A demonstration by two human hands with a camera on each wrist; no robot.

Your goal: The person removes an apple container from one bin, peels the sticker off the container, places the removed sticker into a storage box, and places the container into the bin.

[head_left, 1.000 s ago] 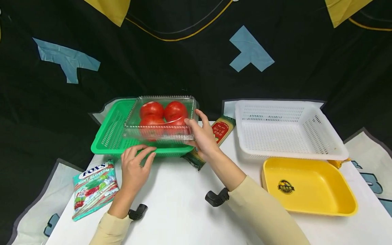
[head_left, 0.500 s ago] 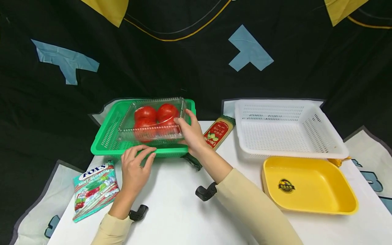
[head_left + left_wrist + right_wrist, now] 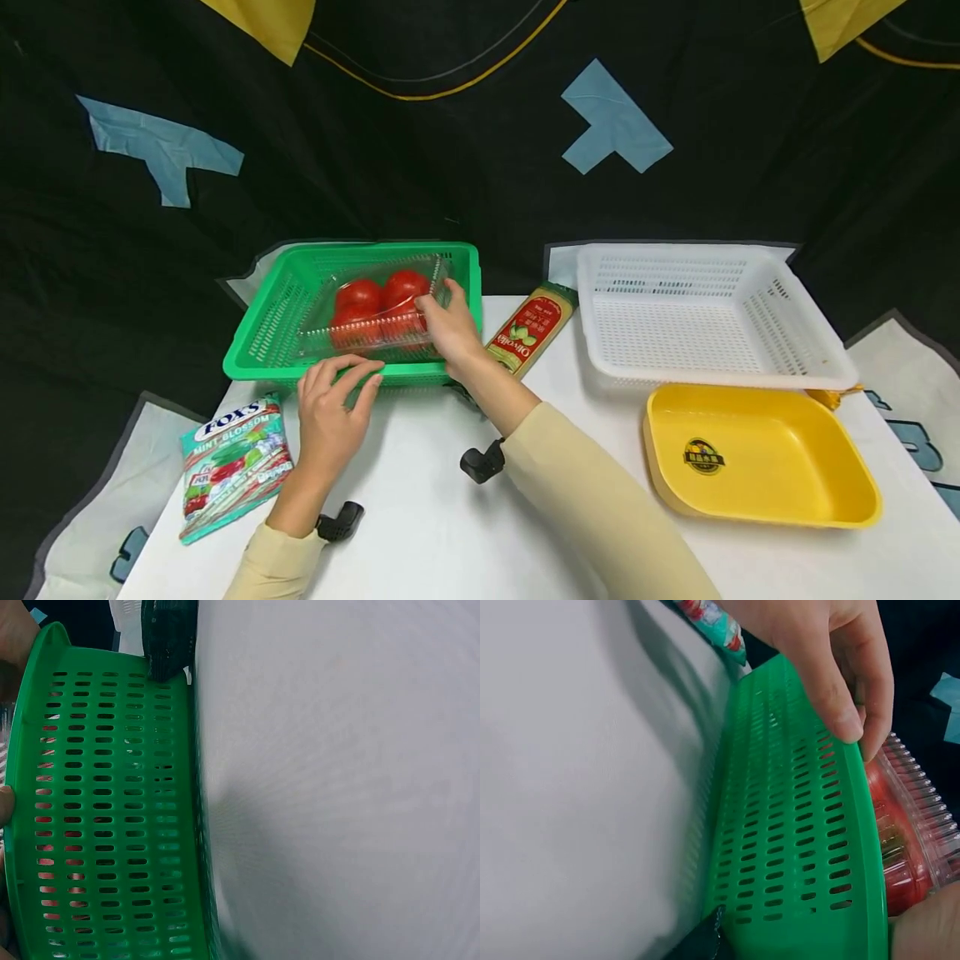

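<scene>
A clear plastic box with several red tomatoes sits inside the green basket, its lid around rim height and its right end raised a little. My right hand grips the box at that end, thumb on the lid and the other fingers partly hidden. My left hand holds the basket's near rim. In the right wrist view the left hand's thumb lies outside the rim and its fingers reach inside. The left wrist view shows the basket's slotted side wall, with red showing through.
A FOX'S candy bag lies left of my left hand. Right of the basket lies a green-and-red Olivoilà package. Farther right stand a white basket and, in front of it, a yellow tray. A black curtain hangs behind.
My right hand has moved left and down with the tomato box, from over the basket's right side into the basket. My left hand has stayed on the near rim.
</scene>
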